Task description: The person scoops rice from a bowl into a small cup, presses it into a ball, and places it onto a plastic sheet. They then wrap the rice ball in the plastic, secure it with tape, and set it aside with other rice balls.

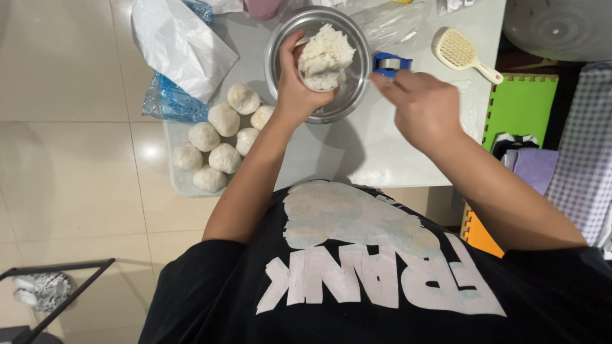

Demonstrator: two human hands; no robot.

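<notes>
My left hand [298, 86] holds a lump of white dough [324, 60] over a round metal bowl [280, 38] on a white table. My right hand [421, 105] hovers to the right of the bowl, blurred, with its fingers loosely curled toward the bowl's rim and nothing visible in it. Several round white dough balls [220, 140] lie together on the table's left end, left of my left forearm.
A white plastic bag [178, 41] and a blue patterned plastic wrapper [167, 102] lie at the table's left. A blue tape dispenser [390, 64] and a cream hairbrush [462, 54] lie right of the bowl. Green and orange foam mats [519, 108] and cloths sit at the right.
</notes>
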